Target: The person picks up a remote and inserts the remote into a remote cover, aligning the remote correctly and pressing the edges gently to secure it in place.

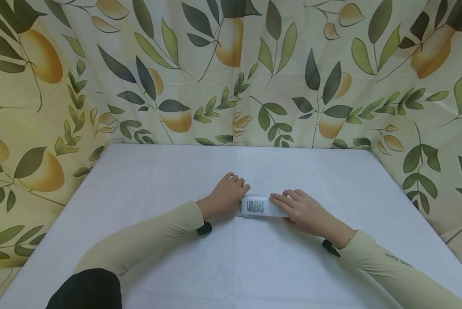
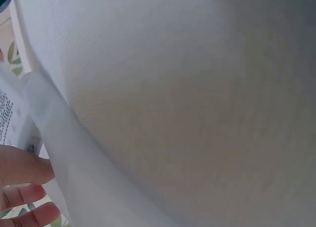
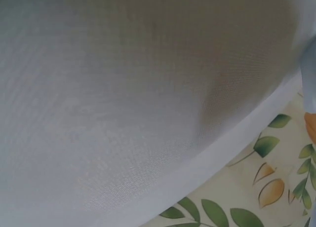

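A small white packet (image 1: 255, 207) with a block of dark print lies crosswise between my hands over the middle of the table. My left hand (image 1: 224, 196) grips its left end with curled fingers. At the other end my right hand (image 1: 307, 213) pinches it, fingers over the top and thumb below. In the left wrist view the printed white packet (image 2: 11, 119) shows at the left edge, with the left thumb (image 2: 24, 167) against it and a thin white sheet (image 2: 61, 138) beside it. The right wrist view shows no fingers, only a pale sheet-like edge (image 3: 309, 81) at its right side.
A white cloth (image 1: 231, 266) covers the table, whose far edge meets a curtain (image 1: 223, 103) printed with fruit and leaves. Black wrist-camera mounts (image 1: 204, 228) hang under both sleeves. A dark rounded shape (image 1: 88, 289) covers part of the lower left.
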The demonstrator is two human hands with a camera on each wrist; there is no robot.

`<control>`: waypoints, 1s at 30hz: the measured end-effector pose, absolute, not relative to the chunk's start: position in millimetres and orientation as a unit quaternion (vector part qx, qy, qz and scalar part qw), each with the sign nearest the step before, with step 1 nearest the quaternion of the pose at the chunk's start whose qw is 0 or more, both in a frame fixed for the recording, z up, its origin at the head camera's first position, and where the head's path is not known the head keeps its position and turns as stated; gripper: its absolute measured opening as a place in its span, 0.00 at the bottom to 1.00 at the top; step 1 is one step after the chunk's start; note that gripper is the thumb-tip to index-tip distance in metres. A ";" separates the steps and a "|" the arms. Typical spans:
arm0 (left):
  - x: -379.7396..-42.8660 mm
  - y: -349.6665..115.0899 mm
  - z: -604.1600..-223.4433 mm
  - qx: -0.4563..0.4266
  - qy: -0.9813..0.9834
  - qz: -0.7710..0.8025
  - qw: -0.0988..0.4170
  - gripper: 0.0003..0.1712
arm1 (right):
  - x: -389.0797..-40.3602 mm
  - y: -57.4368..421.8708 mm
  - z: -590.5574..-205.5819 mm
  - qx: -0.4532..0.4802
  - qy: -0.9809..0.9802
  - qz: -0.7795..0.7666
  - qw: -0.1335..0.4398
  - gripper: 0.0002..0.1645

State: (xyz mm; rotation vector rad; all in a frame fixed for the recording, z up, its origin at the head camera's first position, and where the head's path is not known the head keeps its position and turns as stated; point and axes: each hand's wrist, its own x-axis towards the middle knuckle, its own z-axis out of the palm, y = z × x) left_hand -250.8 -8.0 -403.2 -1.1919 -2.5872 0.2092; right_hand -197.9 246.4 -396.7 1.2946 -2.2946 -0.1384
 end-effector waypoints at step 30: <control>-243.6 -14.0 -402.3 -0.420 -0.883 0.030 0.209 0.08 | -198.0 243.6 -398.2 0.501 -0.827 -0.064 0.247 0.42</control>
